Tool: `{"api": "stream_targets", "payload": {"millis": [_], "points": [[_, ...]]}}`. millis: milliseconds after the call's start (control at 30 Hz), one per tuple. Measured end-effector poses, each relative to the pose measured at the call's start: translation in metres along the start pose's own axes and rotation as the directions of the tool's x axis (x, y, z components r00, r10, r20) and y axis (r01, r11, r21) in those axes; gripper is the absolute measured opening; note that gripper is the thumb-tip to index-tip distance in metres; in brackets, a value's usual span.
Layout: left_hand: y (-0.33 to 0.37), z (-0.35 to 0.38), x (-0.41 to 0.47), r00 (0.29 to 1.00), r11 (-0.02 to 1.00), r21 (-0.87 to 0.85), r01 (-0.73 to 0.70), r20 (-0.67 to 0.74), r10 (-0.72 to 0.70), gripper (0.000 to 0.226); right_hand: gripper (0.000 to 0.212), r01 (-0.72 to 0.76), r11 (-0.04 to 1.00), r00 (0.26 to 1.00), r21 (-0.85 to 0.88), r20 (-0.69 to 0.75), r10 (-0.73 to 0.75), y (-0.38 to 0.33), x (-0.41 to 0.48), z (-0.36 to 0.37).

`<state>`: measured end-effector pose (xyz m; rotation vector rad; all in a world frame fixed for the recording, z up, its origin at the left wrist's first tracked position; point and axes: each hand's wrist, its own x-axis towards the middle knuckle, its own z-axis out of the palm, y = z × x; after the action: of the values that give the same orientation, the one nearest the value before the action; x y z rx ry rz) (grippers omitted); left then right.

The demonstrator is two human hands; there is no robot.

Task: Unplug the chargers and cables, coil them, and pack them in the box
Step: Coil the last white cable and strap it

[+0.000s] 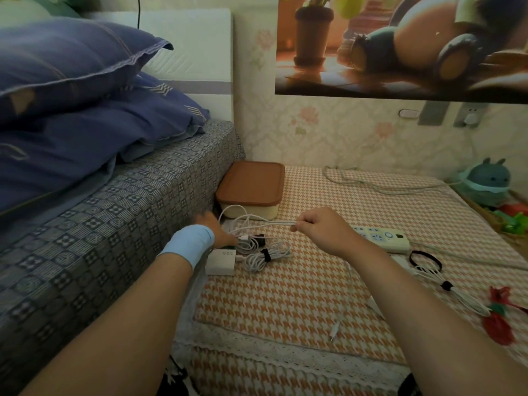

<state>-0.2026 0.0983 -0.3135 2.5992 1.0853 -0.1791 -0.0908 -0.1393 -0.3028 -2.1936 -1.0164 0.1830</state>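
Note:
My right hand (pixel 320 228) pinches a white cable (pixel 265 221) that loops back toward the box. My left hand (pixel 217 228), with a blue wristband, reaches down among coiled white cables (pixel 264 257) bound with black ties; its fingers are hidden behind the wrist. A white charger block (pixel 221 262) lies next to that wrist. The box (pixel 251 192) is cream with a brown lid, closed, at the table's back left corner. A pale power strip (pixel 383 238) lies just right of my right hand. Another white cable (pixel 335 327) trails under my right forearm.
A bed (pixel 114 212) with blue pillows borders the table on the left. A black hair tie (pixel 425 260), a tied white cable (pixel 454 290) and red-green ornaments (pixel 498 315) lie at right. A plush toy (pixel 485 178) sits at back right. A wall socket (pixel 470 117) holds a plug.

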Motion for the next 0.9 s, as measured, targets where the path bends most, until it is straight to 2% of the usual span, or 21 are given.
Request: {"api": "stream_targets", "payload": {"millis": [33, 100, 167, 267, 333, 400, 467, 500, 567, 633, 733, 767, 800, 833, 900], "points": [[0.0, 0.004, -0.002, 0.995, 0.998, 0.023, 0.062, 0.081, -0.063, 0.102, 0.028, -0.001, 1.0, 1.0, -0.01, 0.006, 0.001, 0.0, 0.0, 0.0], [-0.002, 0.012, -0.005, 0.973, 0.995, -0.034, 0.097, 0.215, -0.088, 0.088, 0.026, -0.015, 1.0, 1.0, 0.004, 0.018, 0.015, 0.0, -0.001, 0.002], [-0.011, 0.019, 0.002, 0.958, 0.984, -0.119, 0.13, 0.272, -0.094, 0.077, 0.024, -0.028, 1.0, 0.999, -0.003, 0.034, 0.028, 0.001, -0.001, 0.004], [-0.02, 0.023, 0.012, 0.98, 0.954, -0.278, 0.114, 0.189, -0.062, 0.044, 0.022, -0.034, 0.999, 0.998, -0.023, 0.049, 0.035, 0.004, 0.0, 0.005], [-0.018, 0.021, 0.009, 0.987, 0.887, -0.453, 0.087, 0.16, -0.015, 0.021, 0.022, -0.04, 0.999, 0.998, -0.029, 0.043, 0.041, 0.005, 0.001, 0.005], [-0.014, 0.018, 0.006, 0.988, 0.835, -0.545, 0.077, 0.152, 0.008, 0.013, 0.025, -0.044, 0.999, 0.998, -0.031, 0.036, 0.045, 0.004, 0.002, 0.005], [-0.009, 0.013, 0.002, 0.992, 0.831, -0.552, 0.064, 0.125, 0.007, 0.017, 0.026, -0.04, 0.998, 0.999, -0.039, 0.007, 0.041, 0.005, 0.003, 0.005], [-0.008, 0.007, 0.001, 0.999, 0.859, -0.511, 0.021, 0.047, 0.004, 0.022, 0.026, -0.041, 0.998, 0.999, -0.037, -0.012, 0.04, 0.006, 0.003, 0.005], [-0.004, -0.003, 0.0, 0.977, 0.899, -0.425, -0.102, -0.212, 0.01, 0.027, 0.027, -0.032, 0.999, 0.998, -0.024, -0.062, 0.03, 0.008, 0.004, 0.005], [0.003, -0.012, -0.003, 0.889, 0.845, -0.475, -0.245, -0.457, 0.001, 0.026, 0.027, -0.012, 1.0, 0.991, -0.001, -0.133, 0.012, 0.01, 0.005, 0.004], [0.014, -0.024, -0.01, 0.709, 0.732, -0.519, -0.442, -0.701, -0.069, 0.014, 0.025, 0.035, 0.998, 0.965, 0.048, -0.26, -0.021, 0.008, 0.004, 0.001], [0.017, -0.028, -0.012, 0.669, 0.723, -0.493, -0.484, -0.741, -0.058, 0.009, 0.024, 0.048, 0.996, 0.955, 0.075, -0.295, -0.024, 0.006, 0.004, 0.0], [0.018, -0.031, -0.012, 0.659, 0.739, -0.448, -0.503, -0.752, -0.008, 0.014, 0.023, 0.062, 0.993, 0.947, 0.103, -0.32, -0.026, 0.006, 0.004, -0.001], [0.02, -0.034, -0.013, 0.693, 0.773, -0.396, -0.495, -0.717, 0.076, 0.029, 0.023, 0.075, 0.989, 0.945, 0.125, -0.326, -0.031, 0.006, 0.003, -0.003], [0.022, -0.037, -0.017, 0.826, 0.913, -0.171, -0.372, -0.51, 0.241, 0.07, 0.022, 0.097, 0.985, 0.956, 0.145, -0.289, -0.052, 0.006, 0.001, -0.007]]}}
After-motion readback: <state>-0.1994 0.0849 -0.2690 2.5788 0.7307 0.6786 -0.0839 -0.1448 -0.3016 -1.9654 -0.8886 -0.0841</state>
